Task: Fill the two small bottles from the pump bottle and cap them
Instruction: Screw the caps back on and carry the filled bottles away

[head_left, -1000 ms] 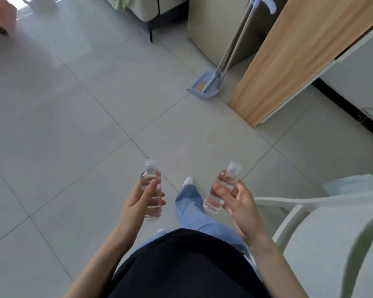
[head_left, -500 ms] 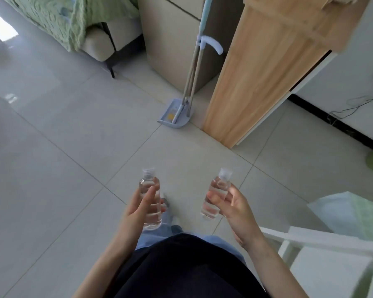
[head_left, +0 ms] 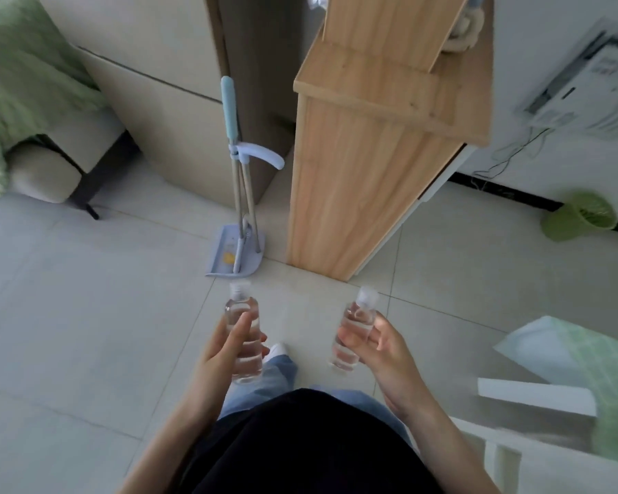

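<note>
I hold one small clear bottle in each hand, above the tiled floor in front of my body. My left hand (head_left: 225, 345) is wrapped around the left small bottle (head_left: 241, 311), which stands upright with a pale cap on top. The right small bottle (head_left: 354, 328), also capped, leans slightly to the left in my right hand (head_left: 382, 347). Both bottles look clear right through. No pump bottle is in view.
A wooden cabinet (head_left: 364, 165) stands straight ahead, with a blue dustpan and broom set (head_left: 238, 222) to its left. A green bin (head_left: 582, 217) sits by the right wall. A white chair (head_left: 536, 451) is at my lower right, a sofa with a green blanket (head_left: 22, 94) at far left.
My view has tilted upward and the cabinet and dustpan have come nearer. Both hands keep the same hold on the bottles.
</note>
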The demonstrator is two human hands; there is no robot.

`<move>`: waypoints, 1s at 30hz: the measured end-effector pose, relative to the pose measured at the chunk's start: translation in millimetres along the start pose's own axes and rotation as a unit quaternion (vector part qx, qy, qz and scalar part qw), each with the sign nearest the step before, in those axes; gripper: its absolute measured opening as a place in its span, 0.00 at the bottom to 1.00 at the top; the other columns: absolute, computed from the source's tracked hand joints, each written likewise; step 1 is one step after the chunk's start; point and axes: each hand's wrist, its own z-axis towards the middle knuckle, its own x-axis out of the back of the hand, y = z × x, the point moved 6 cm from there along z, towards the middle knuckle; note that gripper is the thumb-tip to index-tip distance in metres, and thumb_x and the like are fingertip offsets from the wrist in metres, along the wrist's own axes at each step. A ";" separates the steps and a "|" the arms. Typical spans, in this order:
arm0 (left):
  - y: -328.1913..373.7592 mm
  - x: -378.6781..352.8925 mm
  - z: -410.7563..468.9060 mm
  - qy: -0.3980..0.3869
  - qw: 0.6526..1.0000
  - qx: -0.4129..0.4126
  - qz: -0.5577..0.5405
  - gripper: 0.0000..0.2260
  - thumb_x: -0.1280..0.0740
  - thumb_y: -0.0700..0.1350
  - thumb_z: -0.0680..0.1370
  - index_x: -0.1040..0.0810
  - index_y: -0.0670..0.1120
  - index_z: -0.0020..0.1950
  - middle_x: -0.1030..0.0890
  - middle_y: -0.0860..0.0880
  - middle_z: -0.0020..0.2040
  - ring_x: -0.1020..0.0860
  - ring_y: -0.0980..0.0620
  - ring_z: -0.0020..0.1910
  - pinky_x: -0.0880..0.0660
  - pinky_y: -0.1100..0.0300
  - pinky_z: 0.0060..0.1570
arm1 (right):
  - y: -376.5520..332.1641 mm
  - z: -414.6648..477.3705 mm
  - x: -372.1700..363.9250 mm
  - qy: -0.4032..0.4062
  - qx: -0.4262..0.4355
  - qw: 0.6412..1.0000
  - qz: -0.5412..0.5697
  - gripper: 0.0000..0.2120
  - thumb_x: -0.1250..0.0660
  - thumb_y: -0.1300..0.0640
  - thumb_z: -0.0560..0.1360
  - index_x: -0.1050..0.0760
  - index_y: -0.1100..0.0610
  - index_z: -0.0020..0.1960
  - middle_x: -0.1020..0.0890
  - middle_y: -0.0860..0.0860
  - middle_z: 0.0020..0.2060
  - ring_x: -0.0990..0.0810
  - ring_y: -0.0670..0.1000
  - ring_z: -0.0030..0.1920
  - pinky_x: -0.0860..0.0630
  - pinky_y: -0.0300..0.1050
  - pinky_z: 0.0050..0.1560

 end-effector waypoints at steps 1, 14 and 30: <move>6.8 -1.7 17.3 -0.008 1.000 0.002 -0.005 0.24 0.30 0.65 0.64 0.20 0.50 0.51 0.19 0.48 0.38 0.20 0.49 0.39 0.23 0.51 0.44 | -5.3 12.7 3.2 0.013 0.002 1.000 -0.001 0.16 0.27 0.51 0.69 0.23 0.50 0.55 0.14 0.42 0.46 0.16 0.40 0.47 0.23 0.29 0.42; 70.4 -57.5 130.2 -0.048 0.998 -0.002 0.043 0.19 0.35 0.62 0.66 0.20 0.52 0.49 0.18 0.49 0.37 0.17 0.50 0.38 0.25 0.58 0.40 | -80.5 107.7 45.6 0.075 0.017 0.997 0.026 0.09 0.28 0.59 0.74 0.23 0.53 0.53 0.14 0.43 0.41 0.16 0.38 0.42 0.24 0.29 0.40; 240.9 -222.0 207.9 -0.178 0.946 -0.267 0.044 0.12 0.32 0.58 0.72 0.21 0.57 0.53 0.16 0.56 0.46 0.19 0.58 0.46 0.23 0.63 0.44 | -285.1 200.5 106.4 0.019 0.250 0.968 0.012 0.16 0.25 0.49 0.68 0.21 0.44 0.55 0.14 0.46 0.49 0.16 0.44 0.52 0.22 0.34 0.51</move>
